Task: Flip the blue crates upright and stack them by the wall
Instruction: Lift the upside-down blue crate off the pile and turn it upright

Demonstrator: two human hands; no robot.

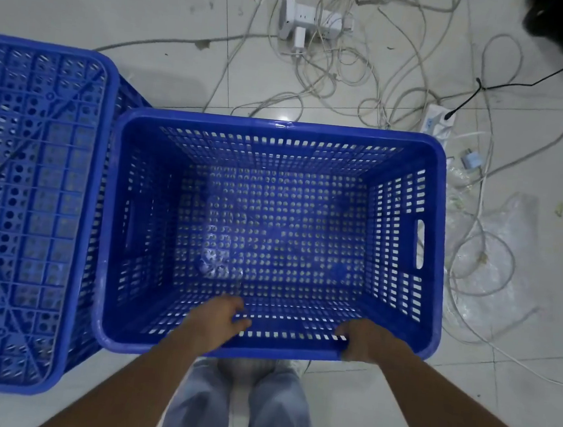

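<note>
Two hands grip the upright crate (274,240) at its six o'clock rim: left hand (216,320), right hand (364,340). At nine o'clock the second crate (26,209) lies bottom-up on the floor. Carrying to the wall likely comes next.

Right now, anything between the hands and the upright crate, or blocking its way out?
Nothing between: left hand and right hand already grip the near rim of the upright blue perforated plastic crate. The wall isn't in view. An upside-down blue crate sits against its left side; loose white cables lie beyond it.
</note>
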